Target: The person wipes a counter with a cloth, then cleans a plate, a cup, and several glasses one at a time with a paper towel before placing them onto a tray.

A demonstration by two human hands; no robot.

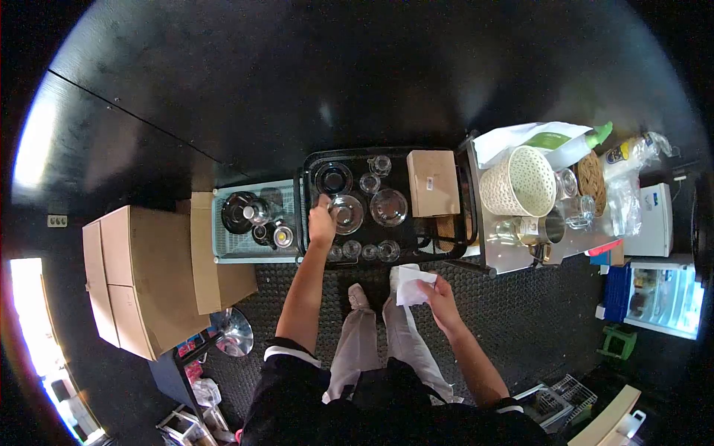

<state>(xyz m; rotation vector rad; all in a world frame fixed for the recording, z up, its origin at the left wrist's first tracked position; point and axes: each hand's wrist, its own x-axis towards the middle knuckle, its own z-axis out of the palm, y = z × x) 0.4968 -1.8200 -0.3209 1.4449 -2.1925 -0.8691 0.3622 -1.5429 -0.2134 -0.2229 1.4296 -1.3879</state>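
Observation:
My left hand [321, 224] is over the left side of a black tray cart [387, 151]. Its fingers are closed at the rim of a clear round glass bowl [347, 215]; the fingertips are partly hidden. A second clear glass bowl [388, 207] stands just right of that one, and a dark glass plate [333, 178] lies behind my fingers. Low in front of the cart, my right hand [442, 303] pinches a white paper napkin [410, 285]. Several small glass cups [370, 251] line the tray's near edge. A glass jug [380, 165] and a small glass bowl [370, 183] sit farther back.
A cardboard box [433, 183] occupies the tray's right side. Left of it, a pale blue rack [256, 191] holds dark dishes and a kettle. On the right, a metal table [513, 256] carries a white woven basket [518, 181]. A large carton [141, 282] stands far left.

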